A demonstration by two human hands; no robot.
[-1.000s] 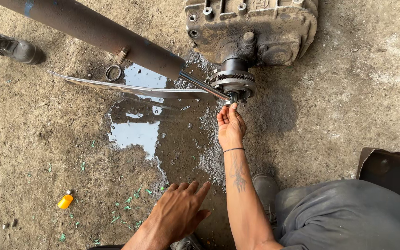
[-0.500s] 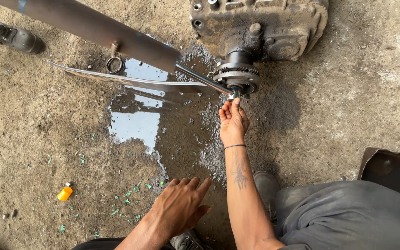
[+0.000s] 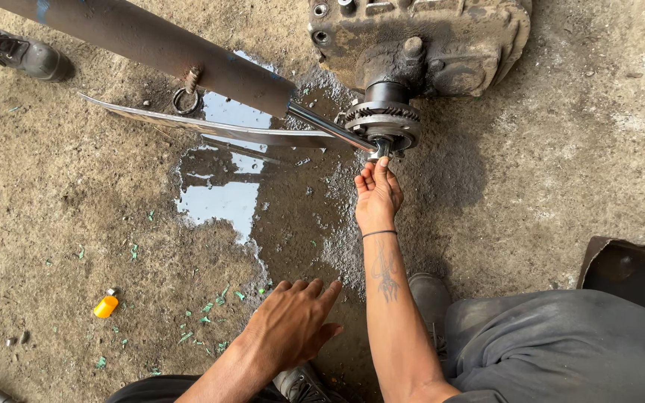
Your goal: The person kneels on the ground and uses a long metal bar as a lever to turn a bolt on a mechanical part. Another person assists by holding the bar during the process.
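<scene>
Socket end: the small metal end of the long bar (image 3: 379,147) sits under the toothed ring (image 3: 382,121) of the dirty gearbox (image 3: 427,37), far centre.
Right hand: your right hand (image 3: 377,195) reaches far, fingertips pinched closed on that end from the near side.
Long axis: the bar (image 3: 322,125) runs from the ring out to the far left, passing into the thick rusty pipe (image 3: 151,45).
Direction from grip: the ring lies just beyond your fingertips, straight ahead.
Left hand: your left hand (image 3: 293,325) rests flat and open on the wet ground, holding nothing, well apart from the work; the right is nearer.
Surroundings: puddle (image 3: 222,198) left of your right arm; curved metal strip (image 3: 188,123) across it; orange cap (image 3: 105,306) near left; a boot (image 3: 27,56) far left.
</scene>
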